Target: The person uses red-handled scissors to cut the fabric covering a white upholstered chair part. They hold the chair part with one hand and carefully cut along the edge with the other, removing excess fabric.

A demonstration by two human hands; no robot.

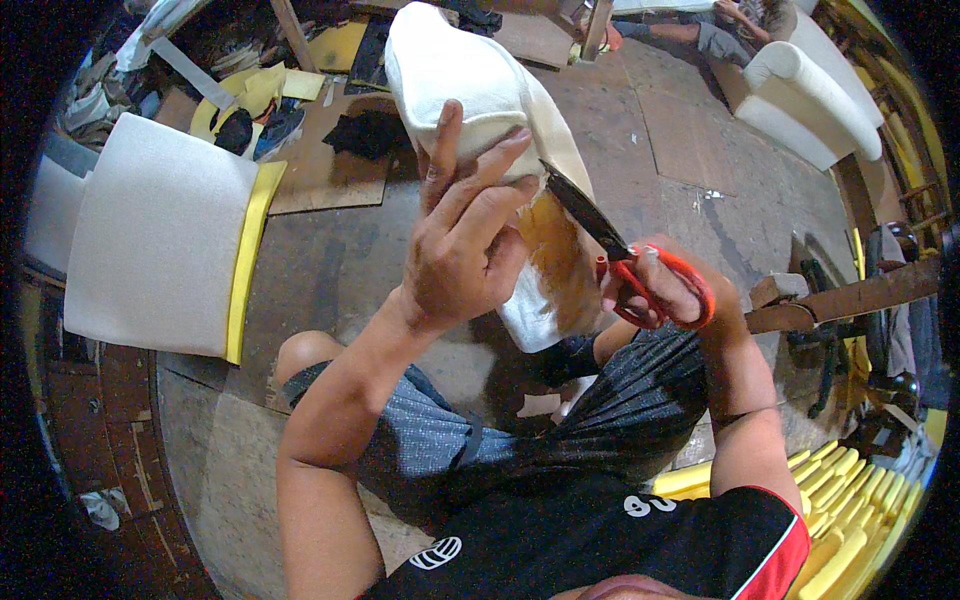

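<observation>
A white fabric-covered upholstered piece (455, 65), long and rounded at its far end, stands in front of me. Lower down, its brownish inside (550, 245) shows beside the white fabric (530, 310). My left hand (465, 235) lies against the near side of the piece, one finger raised. Its other fingers are bent at the fabric edge and seem to pinch it, though the grip is partly hidden. In my right hand (665, 285) are scissors (590, 215) with red handles and dark blades. Their tip touches the fabric edge just right of my left fingers.
A white cushion (160, 240) with a yellow edge lies at left. Fabric scraps (255, 105) are heaped far left. At far right, a person's leg (675, 32) shows near a white sofa piece (800, 105). Yellow foam strips (840, 490) lie lower right, below a wooden beam (850, 308).
</observation>
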